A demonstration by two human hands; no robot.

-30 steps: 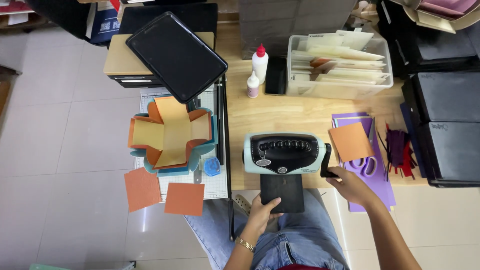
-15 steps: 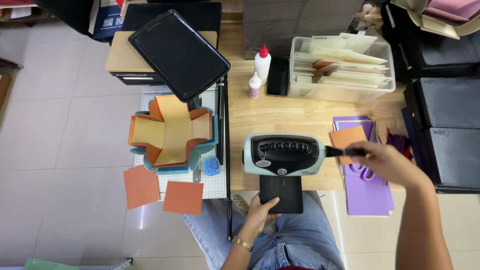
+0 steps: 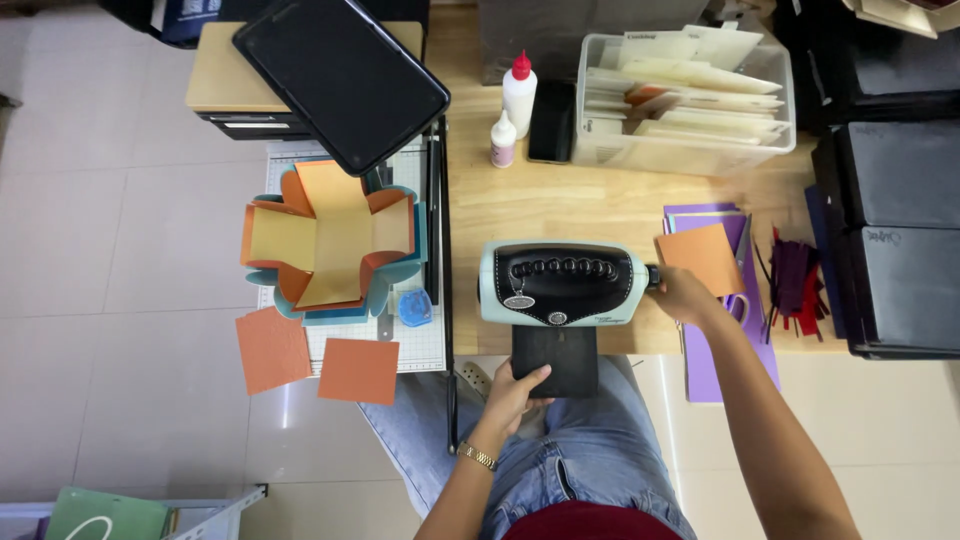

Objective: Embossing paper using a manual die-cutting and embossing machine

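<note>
Wooden counter (image 3: 560, 200) ahead: my left hand (image 3: 515, 385) grips the black plate (image 3: 556, 362) under the die-cutting machine (image 3: 562, 283) at frame centre, right hand (image 3: 685, 295) clenched around its crank, orange card (image 3: 703, 256) just above.

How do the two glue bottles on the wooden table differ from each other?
The tall glue bottle is clearly taller and wider than the small glue bottle. The tall one stands farther back, beside a dark flat object; the small one stands in front, nearer the embossing machine. Both are white with red caps, upright, and untouched by either hand.
</note>
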